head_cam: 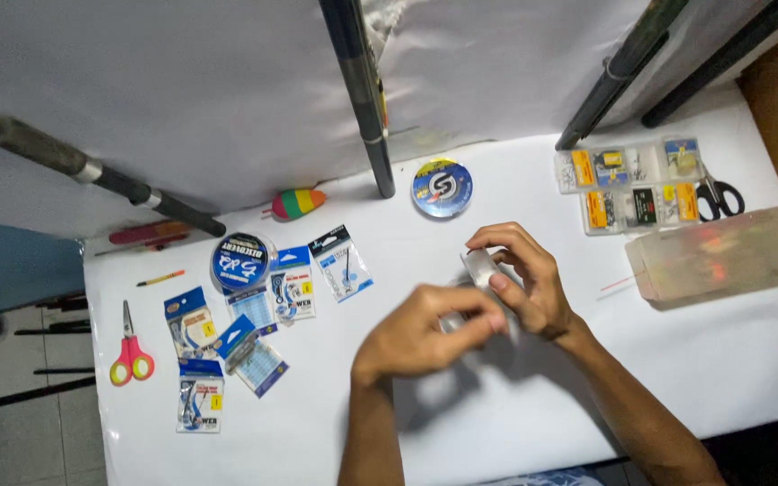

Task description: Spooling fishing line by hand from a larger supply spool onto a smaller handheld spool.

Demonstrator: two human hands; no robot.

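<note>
Both hands work over the centre of the white desk. The right hand grips a small clear spool of pale line, fingers curled over its top and thumb pressed to its near face. The left hand is closed to a pinch, fingertips brought together just below and beside the spool. Whether a strand lies in that pinch cannot be told; none shows.

Judgement: the step in hand appears to be drawing line off the spool, at its beginning. The next move would call for a steady grip by the right hand while the left pinch draws away from it, keeping any strand taut and clear of the packets.

Orientation: the spool's flat face looks toward the upper left of the frame; its long edge runs roughly from upper left to lower right, tilted rather than lying flat on the desk.

Also present: a blue line spool at upper centre, hook packets at left, red scissors at far left, a clear tackle box at upper right.
</note>
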